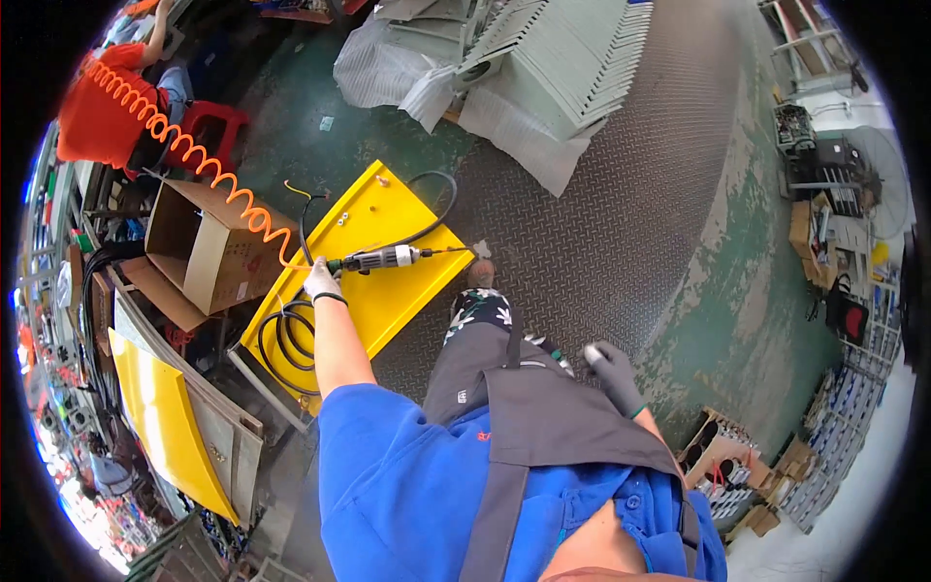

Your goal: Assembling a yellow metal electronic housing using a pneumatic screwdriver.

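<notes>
My left hand point(322, 279), in a white glove, is closed on the rear end of an air drill point(380, 258), where an orange coiled air hose point(215, 178) joins it. The drill lies level over a yellow metal panel point(364, 308), its long thin bit pointing right toward the panel's edge. A black cable point(284, 339) is coiled on the panel below my left hand and runs on past the far corner. At my right side, clear of the panel, my right hand point(613, 374) in a grey glove hangs with its fingers loosely stretched and nothing visible in it.
An open cardboard box point(218, 250) stands left of the panel, with another yellow curved panel point(167, 419) nearer me. Grey metal sheets point(572, 73) are stacked ahead on foam wrap. A person in orange point(105, 116) is at the far left. Shelves with parts point(722, 461) stand at right.
</notes>
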The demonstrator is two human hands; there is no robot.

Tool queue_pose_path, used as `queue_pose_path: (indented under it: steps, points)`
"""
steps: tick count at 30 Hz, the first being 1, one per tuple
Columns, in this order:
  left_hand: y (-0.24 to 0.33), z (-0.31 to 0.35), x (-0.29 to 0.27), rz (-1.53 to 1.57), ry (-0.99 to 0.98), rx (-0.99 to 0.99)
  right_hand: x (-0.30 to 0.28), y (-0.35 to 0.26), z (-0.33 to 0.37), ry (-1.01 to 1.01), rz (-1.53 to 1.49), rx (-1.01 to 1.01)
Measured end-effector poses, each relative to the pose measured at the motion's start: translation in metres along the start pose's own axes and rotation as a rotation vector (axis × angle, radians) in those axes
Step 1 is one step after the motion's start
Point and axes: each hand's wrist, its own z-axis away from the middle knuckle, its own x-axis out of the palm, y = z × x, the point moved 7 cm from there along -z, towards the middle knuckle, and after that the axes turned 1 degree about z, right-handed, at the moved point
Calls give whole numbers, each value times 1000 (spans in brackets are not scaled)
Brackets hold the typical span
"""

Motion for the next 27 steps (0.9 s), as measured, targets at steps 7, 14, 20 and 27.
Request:
queue_pose_path:
  steps: [7, 14, 20, 27]
  points:
    - [30, 72, -12, 43, -1, 56, -6, -114, -112, -311, 231, -93]
    - [137, 365, 21, -13, 27, 782, 21, -176, -155, -977, 142, 168]
    - [160, 571, 179, -640, -310, 1181, 34, -225, -172, -1251, -320, 507]
    - [80, 546, 231, -491, -678, 1039, -13, -226, -254, -1149, 182, 457]
